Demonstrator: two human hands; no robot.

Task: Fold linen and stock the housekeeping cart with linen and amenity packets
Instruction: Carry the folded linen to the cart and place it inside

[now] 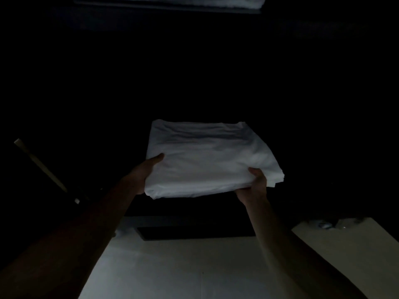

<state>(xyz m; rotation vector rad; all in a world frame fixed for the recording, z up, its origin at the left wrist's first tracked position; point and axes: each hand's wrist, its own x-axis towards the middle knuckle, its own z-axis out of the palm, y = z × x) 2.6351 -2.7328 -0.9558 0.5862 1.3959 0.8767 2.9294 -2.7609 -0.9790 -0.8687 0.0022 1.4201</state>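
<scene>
A folded white linen [207, 158] is held flat out in front of me, in the middle of the head view. My left hand [143, 173] grips its near left edge, thumb on top. My right hand [255, 182] grips its near right edge, thumb on top and fingers underneath. The scene is very dark; the cart itself cannot be made out behind the linen.
A pale floor [194, 266] lies below my arms. A dark low edge [194, 233] crosses under the linen. A thin pale bar [41, 167] slants at the left. More white linen [170, 1] shows on a surface at the top edge. Small objects [332, 224] lie at the right.
</scene>
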